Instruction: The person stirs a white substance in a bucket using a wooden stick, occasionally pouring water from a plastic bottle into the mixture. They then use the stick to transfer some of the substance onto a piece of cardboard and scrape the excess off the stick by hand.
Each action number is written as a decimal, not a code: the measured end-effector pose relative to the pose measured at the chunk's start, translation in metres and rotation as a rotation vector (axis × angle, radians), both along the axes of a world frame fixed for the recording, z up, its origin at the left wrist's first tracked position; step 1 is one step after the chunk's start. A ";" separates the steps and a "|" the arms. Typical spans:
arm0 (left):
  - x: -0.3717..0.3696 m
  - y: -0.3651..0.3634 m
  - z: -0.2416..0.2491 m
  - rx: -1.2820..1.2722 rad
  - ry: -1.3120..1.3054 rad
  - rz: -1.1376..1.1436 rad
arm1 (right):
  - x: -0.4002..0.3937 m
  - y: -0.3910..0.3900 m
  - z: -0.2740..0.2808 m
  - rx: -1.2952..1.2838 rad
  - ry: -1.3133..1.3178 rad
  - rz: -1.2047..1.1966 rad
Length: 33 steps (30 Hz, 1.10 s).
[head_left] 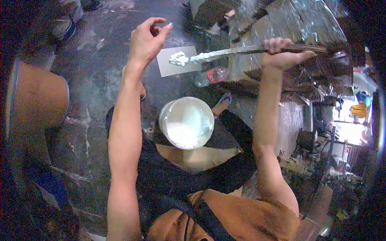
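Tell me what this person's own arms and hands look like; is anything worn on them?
The left hand and right hand are ungloved, and both forearms are bare, with no watch or bracelet visible. The orange-brown top has a short sleeve at the right arm. Rings are hard to make out.

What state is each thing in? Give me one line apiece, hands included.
Bucket: open, partly filled with white paste
Stick: held, one end coated white
Card: flat on the floor
White lump: at the stick's coated end; on the card or above it, cannot tell
Bottle: lying on its side
Left hand: raised, fingers curled, empty
Right hand: closed around the stick
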<state>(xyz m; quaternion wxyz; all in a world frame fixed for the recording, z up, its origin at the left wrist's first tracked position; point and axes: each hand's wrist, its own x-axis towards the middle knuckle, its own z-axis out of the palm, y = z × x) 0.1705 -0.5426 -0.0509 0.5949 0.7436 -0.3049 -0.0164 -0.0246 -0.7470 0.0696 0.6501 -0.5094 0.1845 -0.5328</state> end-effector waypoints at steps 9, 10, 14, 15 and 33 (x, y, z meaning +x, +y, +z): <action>-0.026 0.013 -0.018 0.129 -0.067 -0.068 | -0.143 0.081 0.027 -0.006 0.102 0.410; -0.029 0.015 -0.020 0.152 -0.064 -0.083 | -0.145 0.087 0.000 0.026 0.064 0.322; -0.026 0.014 -0.023 0.231 -0.050 -0.111 | -0.136 0.086 -0.150 0.253 -0.166 0.118; -0.028 0.013 -0.022 0.247 -0.040 -0.117 | -0.127 0.087 -0.192 0.278 -0.114 -0.056; -0.031 0.005 0.000 0.096 -0.056 -0.086 | -0.101 0.082 -0.225 0.443 0.061 -0.126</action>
